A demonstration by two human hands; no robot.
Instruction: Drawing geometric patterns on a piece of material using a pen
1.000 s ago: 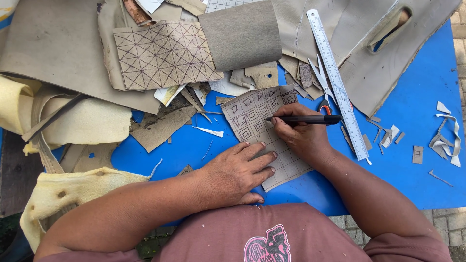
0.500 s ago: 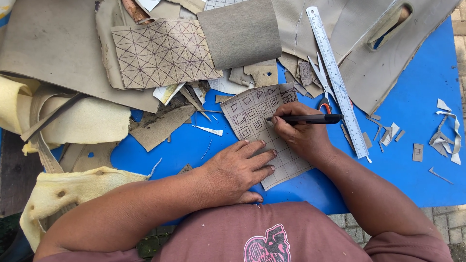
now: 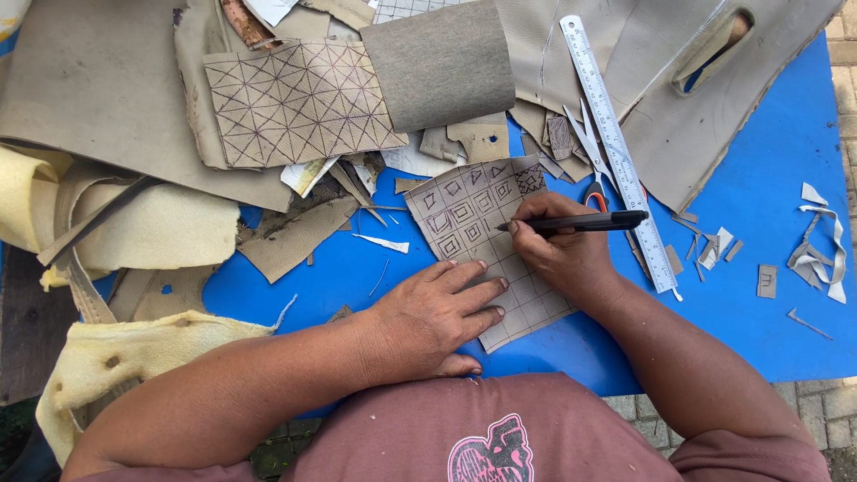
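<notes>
The right hand is pinching a black pen, tip touching the gridded tan piece that is lying on the blue table, just left of the steel ruler. The left hand is pressing flat, fingers spread, on the near edge of the piece, pinning it. Step in hand, as judged: filling grid squares with small drawn figures; the far rows are carrying marks, the near rows are remaining blank. Continuing is calling for steady pinning and pen placement in an adjacent blank square. Scissors are lying beside the ruler; a larger patterned piece is resting far left
</notes>
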